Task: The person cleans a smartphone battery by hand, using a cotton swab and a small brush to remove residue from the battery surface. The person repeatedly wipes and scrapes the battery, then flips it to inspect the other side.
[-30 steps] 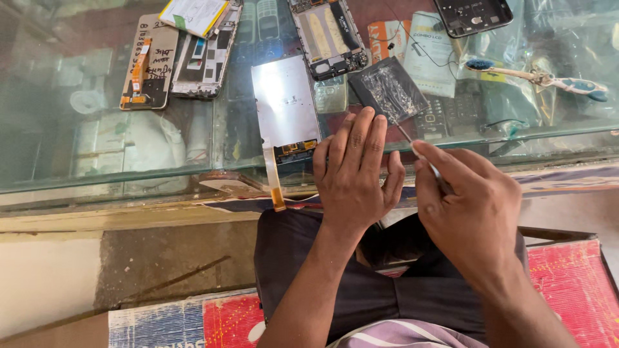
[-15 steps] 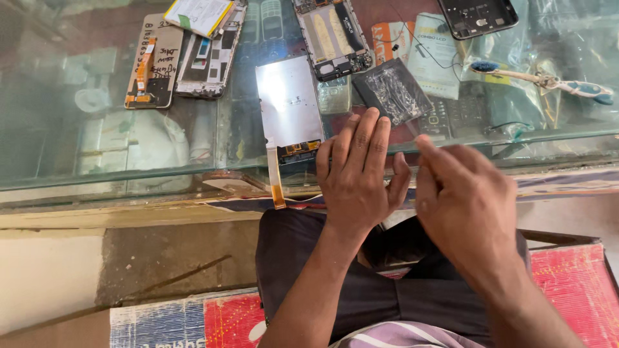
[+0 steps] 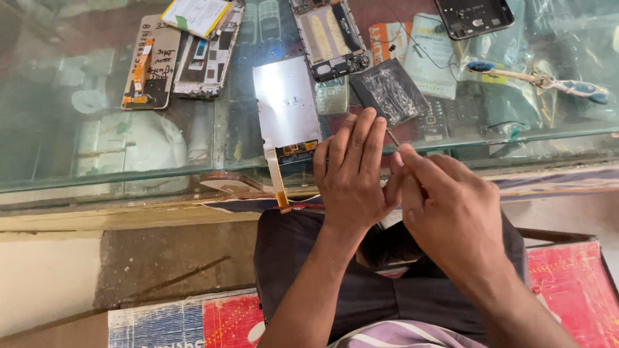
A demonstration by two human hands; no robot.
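Head view: right hand (image 3: 451,212) grip pinches thin tool (image 3: 393,138); left hand (image 3: 353,174) open, flat beside it.

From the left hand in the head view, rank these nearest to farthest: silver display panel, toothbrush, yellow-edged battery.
1. Silver display panel: just upper-left of the left hand.
2. Yellow-edged battery: far top-left.
3. Toothbrush: far right, on the glass counter.

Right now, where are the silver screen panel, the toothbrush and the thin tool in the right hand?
silver screen panel (image 3: 285,103), head view, middle of its metal back.
toothbrush (image 3: 535,79), head view, mid-handle.
thin tool (image 3: 392,137), head view, exposed shaft above the right hand (image 3: 451,216).
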